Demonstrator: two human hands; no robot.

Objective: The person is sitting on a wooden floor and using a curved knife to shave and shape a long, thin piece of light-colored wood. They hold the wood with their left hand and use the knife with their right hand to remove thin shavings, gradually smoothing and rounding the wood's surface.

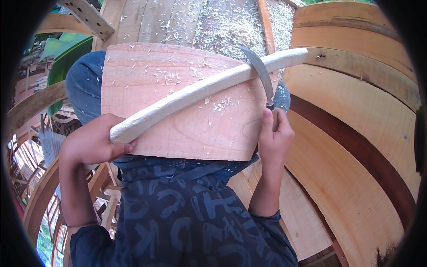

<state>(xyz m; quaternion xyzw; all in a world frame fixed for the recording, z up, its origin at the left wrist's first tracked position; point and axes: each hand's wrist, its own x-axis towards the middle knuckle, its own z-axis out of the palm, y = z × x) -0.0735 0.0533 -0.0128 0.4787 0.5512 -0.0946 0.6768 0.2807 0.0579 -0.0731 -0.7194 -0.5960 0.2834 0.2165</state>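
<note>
A long pale wooden stick (195, 92), stripped of bark, lies slantwise over a wide wooden board (178, 120) on my lap. My left hand (104, 140) is closed round the stick's near left end, with the thumb below it. In my right hand (275, 131) is a curved knife (262, 73), like a small sickle, gripped by its short handle with the thumb laid along it. The dark blade points up and away, bending left at its tip, and crosses the stick near its far right end. Whether the edge bites into the wood I cannot tell.
Wood shavings (240, 35) are heaped on the plank floor ahead, and some lie on the board. To my right stand curved plank walls (347, 93). On the left are wooden beams (38, 104) and a large green leaf (66, 55). My knees support the board.
</note>
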